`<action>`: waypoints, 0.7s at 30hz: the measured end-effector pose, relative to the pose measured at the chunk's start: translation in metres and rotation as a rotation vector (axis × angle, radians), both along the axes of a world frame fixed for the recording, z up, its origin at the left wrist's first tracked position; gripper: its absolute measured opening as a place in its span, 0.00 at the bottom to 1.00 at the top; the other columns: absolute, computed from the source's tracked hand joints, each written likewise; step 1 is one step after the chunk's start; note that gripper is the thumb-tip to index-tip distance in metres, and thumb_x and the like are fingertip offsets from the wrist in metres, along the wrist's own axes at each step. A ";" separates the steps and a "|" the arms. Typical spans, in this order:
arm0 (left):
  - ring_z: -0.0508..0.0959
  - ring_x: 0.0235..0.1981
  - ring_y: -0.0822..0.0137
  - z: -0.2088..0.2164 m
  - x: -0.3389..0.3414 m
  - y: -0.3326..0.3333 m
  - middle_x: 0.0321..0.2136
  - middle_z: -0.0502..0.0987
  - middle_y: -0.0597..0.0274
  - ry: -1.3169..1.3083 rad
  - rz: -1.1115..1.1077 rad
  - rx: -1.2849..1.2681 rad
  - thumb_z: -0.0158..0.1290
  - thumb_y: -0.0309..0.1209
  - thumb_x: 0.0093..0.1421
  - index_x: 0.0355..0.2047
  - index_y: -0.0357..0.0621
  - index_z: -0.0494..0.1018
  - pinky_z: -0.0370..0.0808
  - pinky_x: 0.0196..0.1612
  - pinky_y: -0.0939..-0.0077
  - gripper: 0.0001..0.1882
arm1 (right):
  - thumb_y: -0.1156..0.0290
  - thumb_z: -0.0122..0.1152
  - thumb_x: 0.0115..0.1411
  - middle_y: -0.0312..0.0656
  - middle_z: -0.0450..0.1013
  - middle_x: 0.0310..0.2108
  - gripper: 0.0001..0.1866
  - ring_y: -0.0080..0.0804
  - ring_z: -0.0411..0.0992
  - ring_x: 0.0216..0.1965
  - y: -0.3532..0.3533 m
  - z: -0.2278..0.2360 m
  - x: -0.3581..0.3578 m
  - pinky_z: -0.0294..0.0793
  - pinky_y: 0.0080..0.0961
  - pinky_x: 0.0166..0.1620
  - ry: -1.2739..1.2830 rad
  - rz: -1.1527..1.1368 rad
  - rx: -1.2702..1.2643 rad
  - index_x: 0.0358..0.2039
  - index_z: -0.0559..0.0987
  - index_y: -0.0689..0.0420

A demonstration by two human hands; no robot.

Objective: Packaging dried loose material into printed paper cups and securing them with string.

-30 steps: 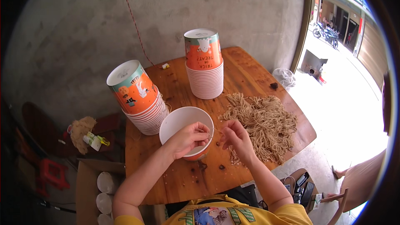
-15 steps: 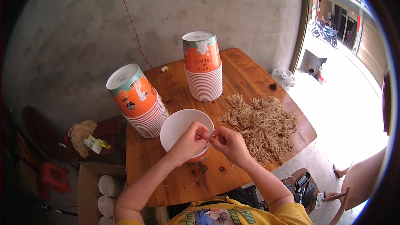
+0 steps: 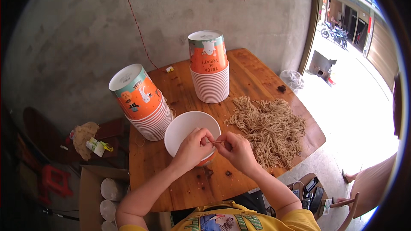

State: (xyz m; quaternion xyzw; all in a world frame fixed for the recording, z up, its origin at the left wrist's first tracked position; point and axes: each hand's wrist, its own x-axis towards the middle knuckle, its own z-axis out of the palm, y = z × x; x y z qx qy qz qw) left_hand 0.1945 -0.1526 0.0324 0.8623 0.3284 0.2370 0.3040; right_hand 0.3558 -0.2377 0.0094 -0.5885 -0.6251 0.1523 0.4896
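A white-lined paper bucket (image 3: 182,124) with an orange outside tilts on the wooden table (image 3: 205,192) in front of me. My left hand (image 3: 192,147) and my right hand (image 3: 237,150) meet at its right rim. Both are closed in a pinch on a thin cord (image 3: 215,141), of which only a short bit shows. To the right of my right hand lies a loose heap of tan cords (image 3: 274,130). An orange-and-green bucket stack (image 3: 139,98) leans at the left, nested upside down, and another bucket stack (image 3: 209,66) stands upright farther back.
A cardboard box (image 3: 87,188) with white tubs stands below the table's left edge, near a red stool (image 3: 56,183). Behind the table is a grey wall (image 3: 171,13). At the right are a box of electronics (image 3: 314,192) and another person's leg (image 3: 372,184).
My hands have drawn slightly closer together at the rim, the fingers shifting on the cord. My right hand has turned a little. The bucket and stacks stay put.
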 end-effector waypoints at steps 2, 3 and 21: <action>0.69 0.30 0.78 -0.001 0.000 -0.002 0.27 0.69 0.69 -0.120 -0.012 -0.234 0.56 0.24 0.57 0.33 0.42 0.70 0.69 0.34 0.81 0.06 | 0.71 0.64 0.58 0.40 0.70 0.23 0.05 0.30 0.68 0.19 -0.001 0.000 -0.002 0.68 0.27 0.25 -0.003 0.008 0.032 0.32 0.77 0.57; 0.69 0.30 0.78 -0.002 0.001 -0.003 0.27 0.69 0.69 -0.119 -0.012 -0.236 0.56 0.24 0.57 0.33 0.42 0.70 0.69 0.34 0.81 0.06 | 0.71 0.64 0.58 0.40 0.70 0.23 0.05 0.30 0.68 0.19 -0.002 0.000 -0.002 0.68 0.27 0.25 -0.003 0.008 0.030 0.32 0.77 0.57; 0.75 0.25 0.73 0.001 0.000 -0.017 0.26 0.74 0.63 -0.221 0.004 -0.234 0.52 0.19 0.59 0.33 0.38 0.67 0.73 0.28 0.77 0.04 | 0.74 0.65 0.54 0.39 0.70 0.24 0.06 0.37 0.73 0.25 -0.006 -0.025 -0.006 0.73 0.31 0.26 -0.106 0.009 0.230 0.31 0.76 0.55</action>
